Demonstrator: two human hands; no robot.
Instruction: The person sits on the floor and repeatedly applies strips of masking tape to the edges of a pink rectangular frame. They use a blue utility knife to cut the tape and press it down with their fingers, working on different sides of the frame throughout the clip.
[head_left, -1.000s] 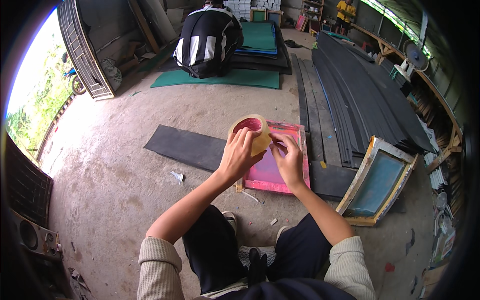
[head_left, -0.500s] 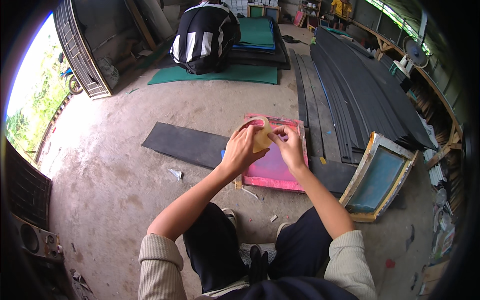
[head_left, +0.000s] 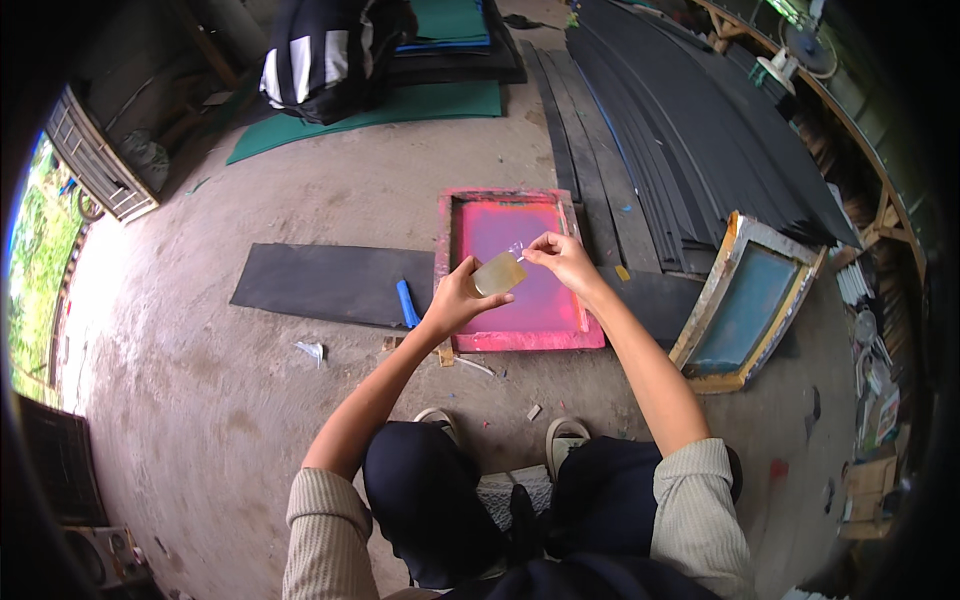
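Note:
My left hand [head_left: 459, 297] is closed round a roll of clear, yellowish tape [head_left: 497, 276], with the thumb along its near side. The roll is turned so that its broad outer band shows. At its upper right a short see-through strip sticks up, and my right hand [head_left: 566, 264] pinches the end of it between thumb and fingers. Both hands hang above a pink-stained screen printing frame [head_left: 525, 341] lying on the floor. The mesh inside it looks purplish pink, and my hands cover part of it.
A long black sheet [head_left: 320, 284] lies beside the frame, with a blue strip [head_left: 407, 303] on it. A second screen frame [head_left: 745, 305] leans at the right. Stacked black sheets [head_left: 700, 130] fill the far right. A person in a black-and-white jacket [head_left: 325, 60] bends over green sheets [head_left: 420, 103].
My view has tilted down and shifted right. The roll has turned from showing its open ring to showing its outer band, and a strip of tape now stands off it at my right fingers.

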